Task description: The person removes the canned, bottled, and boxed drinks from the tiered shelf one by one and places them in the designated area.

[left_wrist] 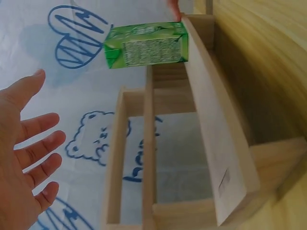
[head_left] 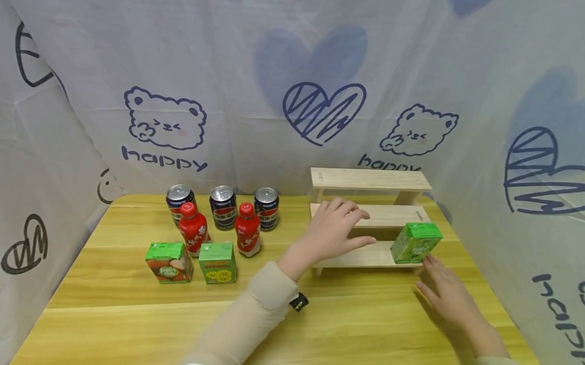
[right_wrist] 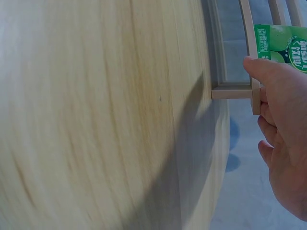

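Note:
A green drink carton (head_left: 416, 243) stands at the right end of the lowest board of a three-tier wooden shelf (head_left: 355, 257). My right hand (head_left: 448, 292) is at that end of the shelf, fingertips right at the carton's lower corner, thumb apart from the fingers. In the right wrist view, the thumb overlaps the board's edge beside the carton (right_wrist: 280, 43), with the other fingers loosely bent past the board's end. My left hand (head_left: 336, 227) hovers over the shelf's left half, its fingers spread and holding nothing. The left wrist view has the carton (left_wrist: 148, 45) beyond that hand.
Left of the shelf on the wooden table (head_left: 277, 332) stand three dark cans (head_left: 223, 207) at the back. Before them are two red bottles (head_left: 248, 232) and two green-topped cartons (head_left: 168, 264), (head_left: 218, 263). A printed curtain (head_left: 238, 68) hangs behind and at both sides.

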A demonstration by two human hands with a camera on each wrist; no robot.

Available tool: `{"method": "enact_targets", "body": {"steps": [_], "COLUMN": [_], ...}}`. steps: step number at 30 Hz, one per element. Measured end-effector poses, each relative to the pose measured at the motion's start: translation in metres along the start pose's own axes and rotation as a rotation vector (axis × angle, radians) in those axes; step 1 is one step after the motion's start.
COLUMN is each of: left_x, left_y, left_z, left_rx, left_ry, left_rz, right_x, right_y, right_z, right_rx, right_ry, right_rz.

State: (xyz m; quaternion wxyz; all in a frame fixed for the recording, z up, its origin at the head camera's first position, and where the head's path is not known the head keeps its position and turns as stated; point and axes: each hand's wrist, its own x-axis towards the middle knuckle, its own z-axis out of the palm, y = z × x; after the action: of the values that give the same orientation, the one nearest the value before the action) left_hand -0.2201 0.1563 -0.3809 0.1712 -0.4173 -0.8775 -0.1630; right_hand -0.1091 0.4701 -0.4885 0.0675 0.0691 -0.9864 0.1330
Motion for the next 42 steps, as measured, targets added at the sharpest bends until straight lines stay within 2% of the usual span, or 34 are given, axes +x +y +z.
{"method": "enact_targets", "body": {"steps": [9,16,24,33,42], "left_x": [0.022,0.039,0.059,0.077,0.087], "left_y": [0.013,0.021,0.032,0.048,0.061], "left_z": [0.019,0.033,0.050,0.077,0.087], "left_rx": [-0.011,-0.049,-0.076,-0.024,0.062], "left_ry": [-0.059,-0.070,-0.131,-0.209,-0.250], "left_rz": [-0.026,-0.051,-0.065,-0.086,-0.111], "right_x": [0.001,0.002,0.002,0.002,0.002], "right_y": [-0.001,0.001,0.001,0.002,0.004], "right_z": [-0.001,-0.002,-0.003,-0.002,0.002], "right_rx": [-0.006,-0.007,-0.015,-0.025,-0.012], "right_ry": [-0.009,-0.035,-0.037,-0.011,0.003], "right_rz": [0.013,0.022,0.033,0.011,-0.006]}}
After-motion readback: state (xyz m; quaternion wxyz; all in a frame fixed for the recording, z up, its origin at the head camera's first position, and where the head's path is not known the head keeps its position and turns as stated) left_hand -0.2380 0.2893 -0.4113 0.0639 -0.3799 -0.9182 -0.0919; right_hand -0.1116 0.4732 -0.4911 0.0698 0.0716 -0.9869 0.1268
